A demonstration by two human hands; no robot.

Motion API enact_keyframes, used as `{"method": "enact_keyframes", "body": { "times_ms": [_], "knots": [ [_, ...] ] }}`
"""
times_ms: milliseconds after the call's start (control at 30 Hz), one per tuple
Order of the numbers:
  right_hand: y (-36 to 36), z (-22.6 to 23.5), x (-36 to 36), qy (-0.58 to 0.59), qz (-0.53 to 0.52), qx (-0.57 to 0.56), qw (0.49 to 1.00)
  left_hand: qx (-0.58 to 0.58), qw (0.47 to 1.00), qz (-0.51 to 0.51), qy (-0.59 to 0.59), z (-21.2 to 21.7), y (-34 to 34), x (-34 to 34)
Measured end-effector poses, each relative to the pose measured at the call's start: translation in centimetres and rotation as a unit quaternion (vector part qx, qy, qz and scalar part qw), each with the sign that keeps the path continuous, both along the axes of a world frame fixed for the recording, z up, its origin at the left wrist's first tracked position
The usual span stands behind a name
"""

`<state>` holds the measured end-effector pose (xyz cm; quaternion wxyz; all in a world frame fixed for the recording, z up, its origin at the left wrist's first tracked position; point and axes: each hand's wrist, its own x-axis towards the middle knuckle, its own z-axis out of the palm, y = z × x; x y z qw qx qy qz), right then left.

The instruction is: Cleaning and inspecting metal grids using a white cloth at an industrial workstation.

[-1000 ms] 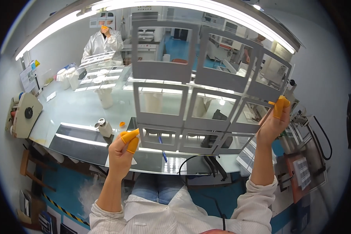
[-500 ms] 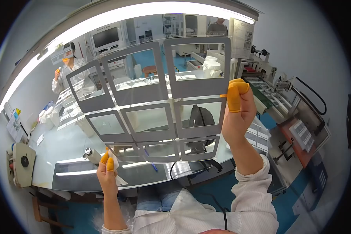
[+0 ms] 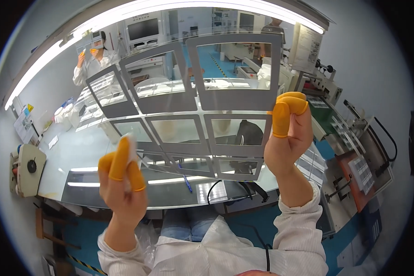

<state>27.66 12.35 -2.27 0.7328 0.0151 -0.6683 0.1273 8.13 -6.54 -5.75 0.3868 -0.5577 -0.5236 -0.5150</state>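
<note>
My fingers [image 3: 287, 110], capped in orange cots, pinch the right edge of a clear sheet printed with grey window frames [image 3: 193, 106], raised in front of me above the glass table [image 3: 78, 165]. My right hand [image 3: 287, 138] grips it firmly; my left hand [image 3: 122, 179] pinches a white wipe [image 3: 132, 143] against the sheet's lower left corner.
</note>
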Motion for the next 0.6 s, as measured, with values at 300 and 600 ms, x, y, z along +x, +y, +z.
{"method": "enact_keyframes", "body": {
  "times_ms": [300, 600],
  "knots": [
    [-1.5, 1.8, -2.5, 0.002, 0.092, -0.029, 0.995, -0.049, 0.978, -0.030, 0.201, 7.5, 2.5, 3.2],
    [-1.8, 1.3, -1.6, 0.001, 0.065, 0.037, 0.997, 0.057, 0.968, 0.076, 0.230, 9.7, 4.3, 3.4]
  ]
}}
